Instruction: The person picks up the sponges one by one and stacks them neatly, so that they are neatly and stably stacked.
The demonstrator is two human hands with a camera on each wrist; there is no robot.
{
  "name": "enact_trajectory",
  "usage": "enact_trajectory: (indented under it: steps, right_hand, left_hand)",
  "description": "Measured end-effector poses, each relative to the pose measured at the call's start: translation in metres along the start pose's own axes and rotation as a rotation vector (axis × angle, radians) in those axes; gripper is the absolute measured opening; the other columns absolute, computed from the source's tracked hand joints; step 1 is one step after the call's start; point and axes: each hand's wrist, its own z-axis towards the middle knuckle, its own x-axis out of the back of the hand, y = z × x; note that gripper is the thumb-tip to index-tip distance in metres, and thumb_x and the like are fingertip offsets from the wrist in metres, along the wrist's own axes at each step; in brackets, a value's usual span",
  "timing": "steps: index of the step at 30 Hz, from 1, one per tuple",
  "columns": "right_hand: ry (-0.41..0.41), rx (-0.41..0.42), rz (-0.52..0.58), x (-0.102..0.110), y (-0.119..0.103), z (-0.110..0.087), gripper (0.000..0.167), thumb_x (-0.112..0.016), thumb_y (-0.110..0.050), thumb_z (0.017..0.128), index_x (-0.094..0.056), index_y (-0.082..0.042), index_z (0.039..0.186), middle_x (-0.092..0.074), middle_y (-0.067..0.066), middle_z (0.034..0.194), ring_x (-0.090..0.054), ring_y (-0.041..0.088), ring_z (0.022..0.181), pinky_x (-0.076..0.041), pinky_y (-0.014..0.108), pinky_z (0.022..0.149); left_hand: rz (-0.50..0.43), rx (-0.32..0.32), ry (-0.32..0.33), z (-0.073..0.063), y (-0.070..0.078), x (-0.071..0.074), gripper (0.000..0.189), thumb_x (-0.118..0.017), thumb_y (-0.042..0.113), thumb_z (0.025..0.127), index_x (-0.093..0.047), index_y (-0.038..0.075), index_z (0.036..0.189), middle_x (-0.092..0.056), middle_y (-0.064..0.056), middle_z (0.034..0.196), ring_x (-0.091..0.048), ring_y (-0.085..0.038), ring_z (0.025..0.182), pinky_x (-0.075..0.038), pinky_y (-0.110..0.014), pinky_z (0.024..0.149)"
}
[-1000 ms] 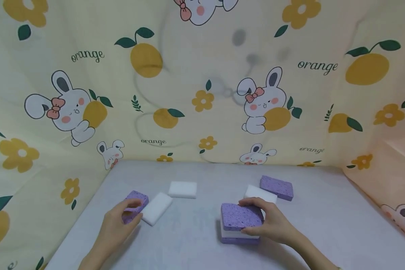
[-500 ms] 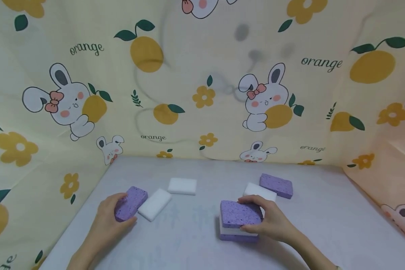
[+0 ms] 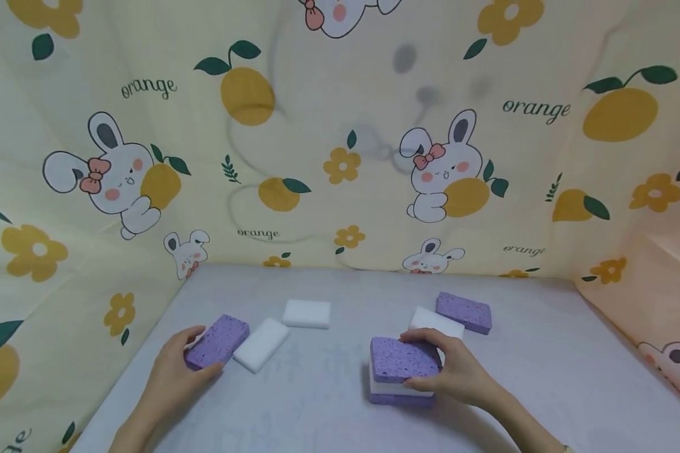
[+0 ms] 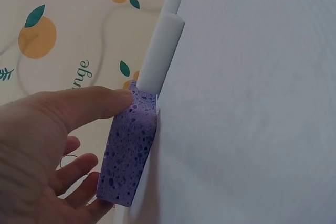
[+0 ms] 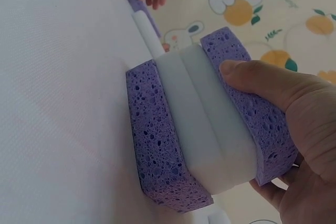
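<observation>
At the left of the table, a purple sponge (image 3: 218, 343) lies flat, its corner close to a white sponge (image 3: 262, 345). My left hand (image 3: 175, 371) spreads loosely around its near and left sides. In the left wrist view the thumb overlaps the sponge's upper end, while the fingers are spread near its lower end; firm contact cannot be made out. At centre right, my right hand (image 3: 450, 368) pinches the top purple sponge (image 5: 247, 98) of a stack between thumb and fingers. Below it come two white sponges (image 5: 205, 124), then a bottom purple sponge (image 5: 157, 135).
Another white sponge (image 3: 307, 314) lies farther back on the pale table (image 3: 294, 402). Behind the stack, a white sponge (image 3: 437, 322) sits beside a purple sponge (image 3: 463, 313). A printed curtain (image 3: 340, 207) walls the back and sides.
My left hand has shifted left and its fingers have spread wider, uncovering more of the purple sponge. The right hand and the stack have stayed in place.
</observation>
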Motion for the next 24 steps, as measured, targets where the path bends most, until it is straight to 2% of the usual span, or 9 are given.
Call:
enact_trajectory:
  steps: [4, 9, 15, 21, 24]
  right_hand:
    - [-0.006, -0.016, 0.008, 0.000, 0.000, 0.000, 0.065, -0.092, -0.035, 0.065, -0.064, -0.018, 0.121, -0.065, -0.009, 0.119, -0.058, 0.017, 0.112, -0.041, 0.016, 0.098]
    - [-0.007, -0.021, 0.011, 0.000, -0.001, 0.000, 0.064, -0.092, -0.035, 0.065, -0.064, -0.017, 0.121, -0.065, -0.008, 0.120, -0.058, 0.017, 0.112, -0.041, 0.016, 0.098]
    - [-0.007, -0.020, 0.020, 0.000, -0.001, -0.001, 0.063, -0.092, -0.034, 0.066, -0.064, -0.018, 0.121, -0.065, -0.008, 0.120, -0.058, 0.018, 0.112, -0.040, 0.015, 0.098]
    - [-0.005, -0.003, 0.028, -0.001, -0.001, -0.001, 0.062, -0.092, -0.034, 0.067, -0.065, -0.018, 0.120, -0.065, -0.007, 0.120, -0.059, 0.018, 0.111, -0.041, 0.016, 0.097]
    - [-0.002, 0.007, 0.030, -0.001, -0.001, 0.000, 0.062, -0.092, -0.033, 0.067, -0.065, -0.018, 0.120, -0.065, -0.006, 0.120, -0.059, 0.018, 0.111, -0.041, 0.016, 0.097]
  left_hand:
    - [-0.026, 0.025, -0.009, 0.000, -0.002, 0.000, 0.085, -0.087, 0.023, 0.074, -0.042, -0.005, 0.140, -0.048, -0.028, 0.135, -0.045, -0.044, 0.122, -0.038, -0.061, 0.100]
    - [-0.032, 0.082, -0.041, 0.003, -0.002, -0.001, 0.090, -0.087, 0.029, 0.074, -0.039, -0.004, 0.142, -0.047, -0.028, 0.137, -0.043, -0.043, 0.125, -0.033, -0.062, 0.105]
    - [-0.044, 0.077, -0.046, 0.003, -0.004, 0.000, 0.092, -0.088, 0.031, 0.072, -0.039, -0.005, 0.142, -0.047, -0.029, 0.136, -0.044, -0.043, 0.125, -0.032, -0.061, 0.106]
    - [-0.063, 0.134, -0.088, 0.003, -0.008, 0.001, 0.097, -0.088, 0.035, 0.072, -0.035, 0.000, 0.146, -0.043, -0.026, 0.142, -0.039, -0.042, 0.130, -0.030, -0.062, 0.107]
    - [-0.077, 0.135, -0.108, 0.005, -0.011, 0.002, 0.096, -0.088, 0.029, 0.073, -0.033, 0.002, 0.147, -0.042, -0.024, 0.145, -0.038, -0.042, 0.132, -0.029, -0.061, 0.108]
